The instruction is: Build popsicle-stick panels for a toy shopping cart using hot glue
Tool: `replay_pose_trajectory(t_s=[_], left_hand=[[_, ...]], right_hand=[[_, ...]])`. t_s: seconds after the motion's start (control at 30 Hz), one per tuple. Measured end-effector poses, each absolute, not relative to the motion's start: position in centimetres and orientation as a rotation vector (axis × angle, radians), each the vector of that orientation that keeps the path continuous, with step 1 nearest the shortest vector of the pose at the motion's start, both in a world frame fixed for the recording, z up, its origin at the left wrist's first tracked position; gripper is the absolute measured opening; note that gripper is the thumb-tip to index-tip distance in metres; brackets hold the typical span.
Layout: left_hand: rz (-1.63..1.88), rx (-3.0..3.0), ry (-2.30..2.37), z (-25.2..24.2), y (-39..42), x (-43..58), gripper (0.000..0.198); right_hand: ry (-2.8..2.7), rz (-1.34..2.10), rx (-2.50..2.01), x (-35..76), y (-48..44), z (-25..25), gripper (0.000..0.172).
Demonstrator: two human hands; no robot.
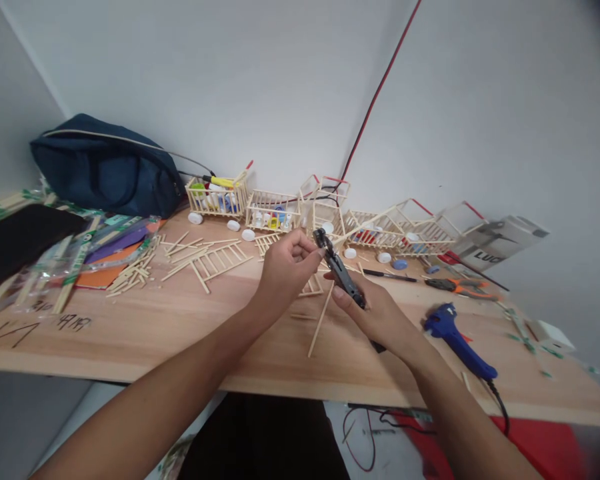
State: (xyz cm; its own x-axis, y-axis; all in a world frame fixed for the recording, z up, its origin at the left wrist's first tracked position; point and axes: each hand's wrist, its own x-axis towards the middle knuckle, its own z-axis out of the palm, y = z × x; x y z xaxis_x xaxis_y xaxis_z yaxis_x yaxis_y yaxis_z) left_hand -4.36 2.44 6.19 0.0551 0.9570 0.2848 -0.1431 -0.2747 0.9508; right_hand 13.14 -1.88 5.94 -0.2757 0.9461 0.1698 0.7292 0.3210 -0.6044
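Above the middle of the table, my left hand (290, 263) is closed in a pinch at the jaws of a tool. The pinch is on a thin wooden stick (365, 227), which reaches past the jaws to the upper right; its gripped end is hidden by my fingers. My right hand (373, 307) wraps round the grey-black multi-tool pliers (345, 277), jaws pointing up and left. Below the hands lie a loose stick (321, 320) and a partly hidden small wooden frame (313, 287). A ladder-like stick frame (223, 263) lies to the left.
Several miniature stick carts (217, 200) with white wheels line the wall. Cut sticks (130, 273), plastic packets (80, 267) and a blue bag (110, 167) are at left. A blue glue gun (457, 340), orange-handled pliers (463, 288) and a white box (550, 335) are at right.
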Motion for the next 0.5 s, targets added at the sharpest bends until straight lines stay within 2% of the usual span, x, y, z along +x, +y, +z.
replay_pose_trajectory(t_s=[0.5], left_hand=[[1.272,1.358,0.917,5.24,3.27,-4.37,0.012]], right_hand=[[-2.060,0.538,-1.545,13.56,-1.99,5.41,0.045]])
